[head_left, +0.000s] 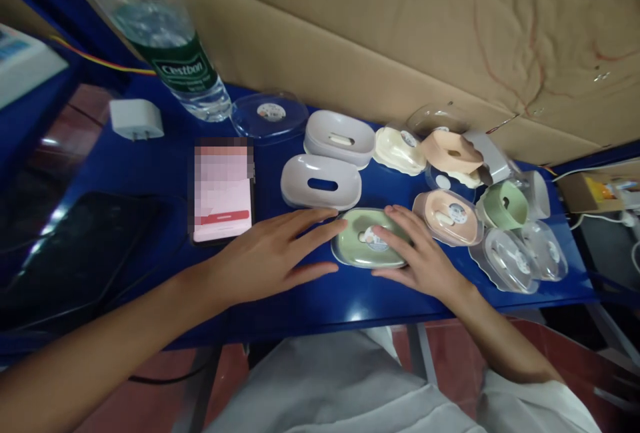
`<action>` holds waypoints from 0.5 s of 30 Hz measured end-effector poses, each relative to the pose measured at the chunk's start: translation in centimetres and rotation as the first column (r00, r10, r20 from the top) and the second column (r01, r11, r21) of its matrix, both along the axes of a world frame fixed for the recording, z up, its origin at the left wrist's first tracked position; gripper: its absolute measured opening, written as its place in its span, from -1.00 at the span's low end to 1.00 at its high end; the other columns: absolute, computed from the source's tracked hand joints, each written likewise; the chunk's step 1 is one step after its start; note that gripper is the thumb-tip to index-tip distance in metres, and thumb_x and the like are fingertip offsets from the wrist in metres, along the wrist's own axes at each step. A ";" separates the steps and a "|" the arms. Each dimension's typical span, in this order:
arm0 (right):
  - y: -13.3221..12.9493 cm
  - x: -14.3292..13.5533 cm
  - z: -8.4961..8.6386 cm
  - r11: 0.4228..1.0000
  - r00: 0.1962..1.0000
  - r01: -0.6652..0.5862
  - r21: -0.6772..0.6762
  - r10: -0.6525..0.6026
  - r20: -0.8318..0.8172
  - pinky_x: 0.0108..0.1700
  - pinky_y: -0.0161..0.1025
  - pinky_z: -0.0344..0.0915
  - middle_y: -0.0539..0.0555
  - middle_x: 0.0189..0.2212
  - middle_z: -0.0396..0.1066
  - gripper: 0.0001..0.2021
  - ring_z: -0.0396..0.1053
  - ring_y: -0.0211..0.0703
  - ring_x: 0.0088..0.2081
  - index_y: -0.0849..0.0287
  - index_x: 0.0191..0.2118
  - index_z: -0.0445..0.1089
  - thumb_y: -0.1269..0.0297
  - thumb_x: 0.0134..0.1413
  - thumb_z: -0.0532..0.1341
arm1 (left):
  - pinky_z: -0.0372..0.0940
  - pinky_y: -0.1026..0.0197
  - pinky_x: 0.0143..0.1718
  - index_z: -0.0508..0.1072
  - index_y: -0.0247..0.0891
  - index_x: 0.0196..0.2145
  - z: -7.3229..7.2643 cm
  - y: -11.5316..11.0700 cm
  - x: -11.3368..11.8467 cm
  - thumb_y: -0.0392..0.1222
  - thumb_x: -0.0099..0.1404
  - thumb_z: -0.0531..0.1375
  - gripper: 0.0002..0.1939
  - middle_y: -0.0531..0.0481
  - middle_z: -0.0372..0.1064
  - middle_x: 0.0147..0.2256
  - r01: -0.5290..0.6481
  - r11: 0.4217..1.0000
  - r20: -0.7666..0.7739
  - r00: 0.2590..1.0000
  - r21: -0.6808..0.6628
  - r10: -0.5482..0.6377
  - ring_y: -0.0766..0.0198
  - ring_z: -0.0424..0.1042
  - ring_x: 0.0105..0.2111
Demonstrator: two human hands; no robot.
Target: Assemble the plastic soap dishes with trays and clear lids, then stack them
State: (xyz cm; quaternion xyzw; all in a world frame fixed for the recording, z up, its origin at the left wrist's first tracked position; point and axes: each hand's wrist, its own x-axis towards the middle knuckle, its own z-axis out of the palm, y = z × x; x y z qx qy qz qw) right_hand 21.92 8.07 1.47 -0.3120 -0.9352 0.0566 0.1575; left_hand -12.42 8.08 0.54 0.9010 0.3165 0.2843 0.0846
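Observation:
A green soap dish (356, 258) with a clear lid and a round sticker sits on the blue table in front of me. My right hand (417, 253) grips its right end, fingertips on the lid and thumb along the near edge. My left hand (280, 253) is open at the left end, fingers stretched and apart, the fingertips at or very close to the rim. Just beyond are a grey slotted soap dish part (293, 186) and a second grey soap dish (317, 143). To the right lies a peach soap dish (425, 220) under a clear lid.
A phone (225, 196), a white charger (136, 118) and a water bottle (185, 63) stand left. A clear lid (247, 120) lies by the cardboard wall (350, 53). Cream (395, 153), orange (450, 146), green (500, 210) and lidded grey soap dishes (503, 263) crowd the right.

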 end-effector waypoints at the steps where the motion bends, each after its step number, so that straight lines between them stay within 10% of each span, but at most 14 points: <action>1: 0.0 0.4 0.4 0.999 0.999 0.045 0.001 -0.045 0.028 0.47 0.38 0.34 0.35 0.52 0.19 -0.09 0.15 0.35 0.56 -0.02 0.66 0.00 -0.02 0.39 0.41 | 0.53 -0.03 0.23 0.37 -0.27 0.34 0.2 0.2 0.0 -0.03 0.67 0.16 -0.58 -0.28 0.52 0.24 -0.032 0.999 0.016 0.999 0.035 0.032 -0.03 0.57 0.22; 8: 1.7 2.2 3.7 0.984 0.952 0.178 0.024 -0.179 0.250 0.53 0.49 0.18 0.25 0.57 0.14 -0.30 0.08 0.32 0.60 -0.01 0.59 0.14 0.06 0.49 0.32 | 0.39 -0.44 0.30 0.46 -0.35 0.26 -0.4 1.5 0.0 -0.25 0.58 0.21 -0.64 -0.39 0.48 0.27 -0.315 0.938 -0.089 0.940 0.144 0.329 -0.28 0.52 0.24; 15: 7.4 -1.2 8.2 0.992 0.992 0.067 -0.105 -0.055 0.112 0.48 0.20 0.35 0.20 0.43 0.40 -0.47 0.38 0.15 0.45 0.04 0.49 0.33 0.06 0.55 0.25 | 0.51 -0.13 0.06 0.59 -0.29 0.05 -1.2 1.7 -0.1 -0.30 0.57 0.18 -0.79 -0.22 0.62 0.09 -0.304 0.935 -0.088 0.942 0.180 0.323 -0.11 0.59 0.11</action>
